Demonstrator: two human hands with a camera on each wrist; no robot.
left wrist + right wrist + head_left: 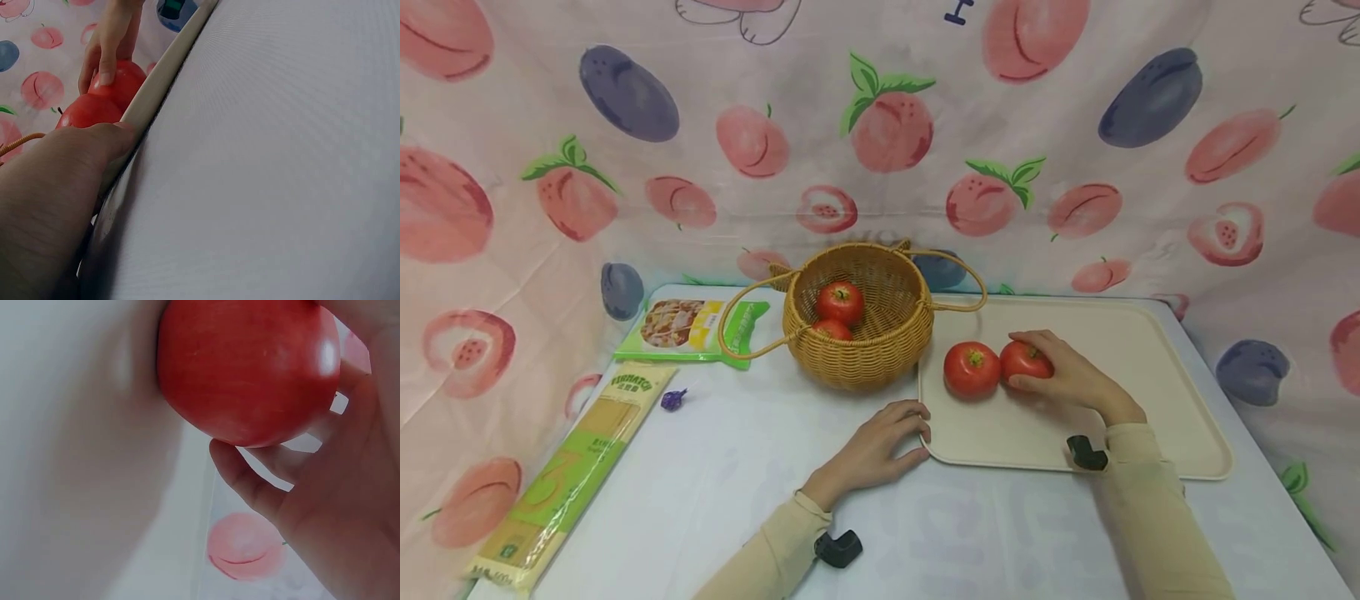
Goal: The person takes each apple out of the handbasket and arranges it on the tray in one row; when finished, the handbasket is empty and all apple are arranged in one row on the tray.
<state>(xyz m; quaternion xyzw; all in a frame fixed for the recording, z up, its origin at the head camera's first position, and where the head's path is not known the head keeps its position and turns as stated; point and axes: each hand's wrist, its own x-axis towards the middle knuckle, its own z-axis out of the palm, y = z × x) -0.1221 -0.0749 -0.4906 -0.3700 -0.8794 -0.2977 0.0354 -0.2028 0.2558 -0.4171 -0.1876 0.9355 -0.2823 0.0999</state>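
Note:
My right hand (1067, 375) grips a red tomato (1024, 363) on the beige tray (1120, 333), fingers and thumb around its sides. Right beside it on the tray sits another tomato (972, 370), its green stem end up. The right wrist view shows the held tomato (250, 369) low over the tray surface. My left hand (876, 446) rests at the tray's front left corner, its fingertips and thumb touching the rim. Behind it stands a round wicker basket (857, 367) with two tomatoes (840, 302) inside, one partly hidden by the basket wall.
At the back left lies a green and white food packet (677, 325), partly behind a basket handle. A long pack of noodles (565, 475) lies along the table's left side. Near it is a small purple wrapped candy (673, 400). A fruit-printed cloth (880, 208) hangs behind the table.

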